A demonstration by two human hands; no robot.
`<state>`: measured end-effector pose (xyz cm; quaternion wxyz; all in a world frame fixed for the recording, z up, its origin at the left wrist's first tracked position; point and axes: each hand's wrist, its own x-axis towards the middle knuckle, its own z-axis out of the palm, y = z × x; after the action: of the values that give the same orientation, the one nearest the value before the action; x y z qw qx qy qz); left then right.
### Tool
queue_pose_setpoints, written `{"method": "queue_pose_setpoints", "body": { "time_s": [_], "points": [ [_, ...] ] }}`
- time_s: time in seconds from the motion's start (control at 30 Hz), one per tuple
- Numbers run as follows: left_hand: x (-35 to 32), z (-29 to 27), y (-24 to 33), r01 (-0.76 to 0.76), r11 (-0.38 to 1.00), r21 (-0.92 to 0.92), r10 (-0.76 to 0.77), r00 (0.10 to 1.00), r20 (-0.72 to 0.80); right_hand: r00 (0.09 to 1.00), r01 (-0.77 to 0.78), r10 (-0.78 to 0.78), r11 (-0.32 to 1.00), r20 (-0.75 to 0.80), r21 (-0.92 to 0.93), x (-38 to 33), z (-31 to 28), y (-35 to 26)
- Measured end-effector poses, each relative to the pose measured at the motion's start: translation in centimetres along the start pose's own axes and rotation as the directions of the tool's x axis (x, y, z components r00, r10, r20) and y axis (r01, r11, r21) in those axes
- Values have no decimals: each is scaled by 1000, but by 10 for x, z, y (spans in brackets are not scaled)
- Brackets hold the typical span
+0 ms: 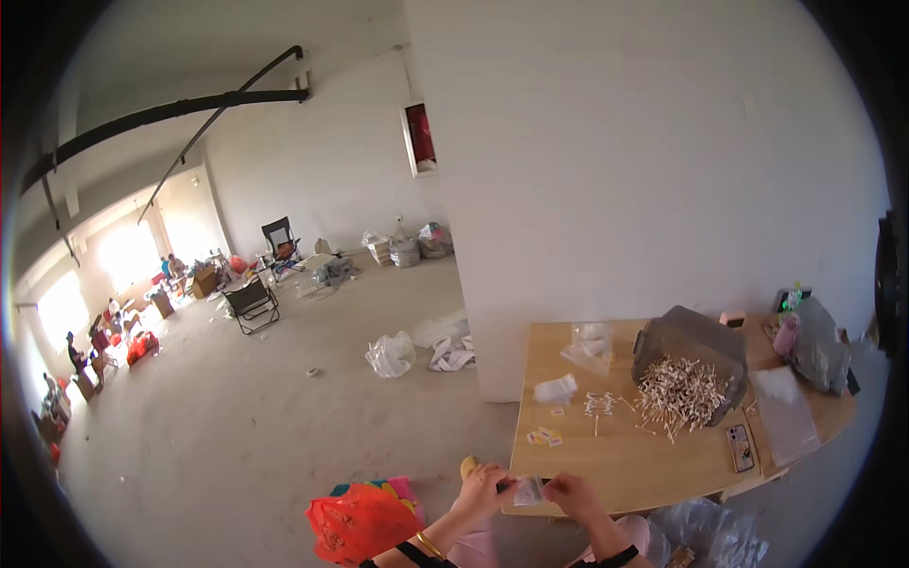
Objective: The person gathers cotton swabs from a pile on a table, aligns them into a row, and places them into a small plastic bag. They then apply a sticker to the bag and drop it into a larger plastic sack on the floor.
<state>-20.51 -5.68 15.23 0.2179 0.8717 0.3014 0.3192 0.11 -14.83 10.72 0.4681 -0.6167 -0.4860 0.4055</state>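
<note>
Over the table's near left edge, a small clear plastic bag (528, 490) is stretched between my hands. My left hand (483, 489) pinches its left side, and my right hand (574, 497) grips the right side; whether anything is inside it is too small to tell. Beyond them, several small yellow-and-white cards (543, 436) lie on the wooden table (625, 473). A stack of clear little bags (556, 388) sits behind the cards. To its right is a small group of cotton swabs (598, 404). A large heap of cotton swabs (684, 391) spills from a tipped grey plastic bin (689, 333).
A phone (740, 448), a clear plastic sheet (788, 417) and a grey bag (820, 348) occupy the table's right side. An orange-red bag (363, 523) is beside my left forearm. Plastic bags (391, 355) and folding chairs (252, 304) stand on the floor; people work far left.
</note>
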Motion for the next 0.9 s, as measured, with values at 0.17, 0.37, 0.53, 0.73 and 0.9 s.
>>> {"method": "queue_pose_setpoints", "body": {
  "time_s": [0.17, 0.37, 0.53, 0.73, 0.9],
  "points": [
    [-32, -5, 8, 151, 986, -66, -143, 983, 111, 967, 248, -256, 948, -14, -201, -12, 39, -27],
    [-49, -27, 10, 145, 968, -206, -127, 987, 96, 965, 247, -262, 896, 9, -369, -29, 56, -65],
    [-62, -38, 1, 179, 887, -425, -159, 984, 83, 966, 251, -257, 901, 30, -354, -37, 73, -87],
    [-64, -40, -17, 114, 868, -483, -113, 993, 32, 972, 210, -206, 977, 115, -31, -13, 75, -40],
    [-69, -55, -7, 92, 916, -391, -114, 993, -32, 978, 125, -135, 989, 159, 75, 0, 73, -14]
  ]
}}
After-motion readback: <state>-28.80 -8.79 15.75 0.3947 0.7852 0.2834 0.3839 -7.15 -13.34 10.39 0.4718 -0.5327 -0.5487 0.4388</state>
